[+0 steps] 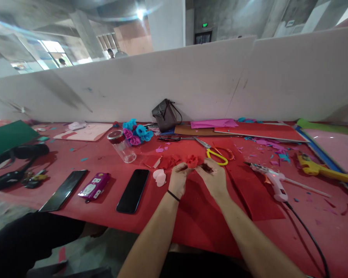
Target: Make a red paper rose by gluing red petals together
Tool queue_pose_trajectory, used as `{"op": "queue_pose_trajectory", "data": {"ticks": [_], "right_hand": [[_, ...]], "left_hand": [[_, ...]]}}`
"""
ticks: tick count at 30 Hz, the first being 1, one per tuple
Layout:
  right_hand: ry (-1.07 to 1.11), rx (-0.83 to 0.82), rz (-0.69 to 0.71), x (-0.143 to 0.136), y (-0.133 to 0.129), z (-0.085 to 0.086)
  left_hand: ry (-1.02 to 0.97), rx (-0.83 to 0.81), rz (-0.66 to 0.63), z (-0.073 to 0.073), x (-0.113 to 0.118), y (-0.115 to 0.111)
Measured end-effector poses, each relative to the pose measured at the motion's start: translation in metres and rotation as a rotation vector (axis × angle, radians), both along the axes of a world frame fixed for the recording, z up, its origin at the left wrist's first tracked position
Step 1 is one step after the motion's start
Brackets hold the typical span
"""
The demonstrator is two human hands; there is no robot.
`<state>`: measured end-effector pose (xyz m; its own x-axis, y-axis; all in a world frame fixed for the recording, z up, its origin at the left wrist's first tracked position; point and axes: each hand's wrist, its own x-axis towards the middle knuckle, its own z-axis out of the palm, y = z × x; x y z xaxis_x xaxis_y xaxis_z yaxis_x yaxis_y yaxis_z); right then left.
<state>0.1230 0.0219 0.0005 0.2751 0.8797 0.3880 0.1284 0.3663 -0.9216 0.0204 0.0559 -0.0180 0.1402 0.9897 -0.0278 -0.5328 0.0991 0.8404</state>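
Note:
Between my two hands, just above the red table (104,208), is a red paper flower (192,160). My left hand (179,175), with a dark band at its wrist, pinches the flower's left side. The fingers of my right hand (213,175) are closed at its right side. Loose red paper pieces (172,160) lie just behind my left hand. Pale pink paper petals (159,177) rest left of that hand. Yellow-handled scissors (217,156) lie beyond my right hand. To the right, a pink hot glue gun (274,181) lies on its side with a cord.
A glass jar (123,148) stands near blue and pink paper flowers (136,133). Two phones, the nearer a black phone (132,191), and a purple case (94,187) lie left. A dark bag (166,116) leans on the white partition (118,92). A yellow glue gun (324,170) lies right.

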Motion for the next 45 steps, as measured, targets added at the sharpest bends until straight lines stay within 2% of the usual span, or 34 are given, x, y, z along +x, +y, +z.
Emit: {"op": "queue_pose_trajectory", "data": {"ticks": [8, 12, 17, 24, 27, 32, 40, 45], "right_hand": [[-0.024, 0.047, -0.073, -0.001, -0.002, -0.003], [-0.015, 0.045, -0.059, -0.002, -0.002, -0.006], [0.016, 0.062, -0.116, -0.005, -0.004, -0.007], [0.095, -0.033, 0.023, -0.011, -0.009, -0.005], [0.104, -0.046, 0.015, -0.011, -0.008, -0.007], [0.012, -0.026, -0.068, -0.008, -0.004, -0.011], [-0.127, 0.096, -0.084, -0.009, -0.004, -0.009], [-0.126, 0.061, -0.15, -0.008, -0.004, -0.011]], "left_hand": [[-0.032, 0.018, -0.025, -0.007, 0.0, 0.002], [-0.046, 0.026, -0.032, -0.005, 0.0, 0.0], [-0.045, 0.024, -0.026, -0.004, -0.001, 0.0], [-0.031, 0.033, 0.04, -0.005, -0.002, 0.004], [-0.03, 0.052, 0.035, -0.004, -0.002, 0.003], [-0.015, 0.04, 0.005, -0.004, -0.001, 0.001], [0.006, 0.06, -0.004, -0.005, 0.001, 0.001], [0.029, 0.084, 0.001, -0.005, 0.0, 0.0]]}}
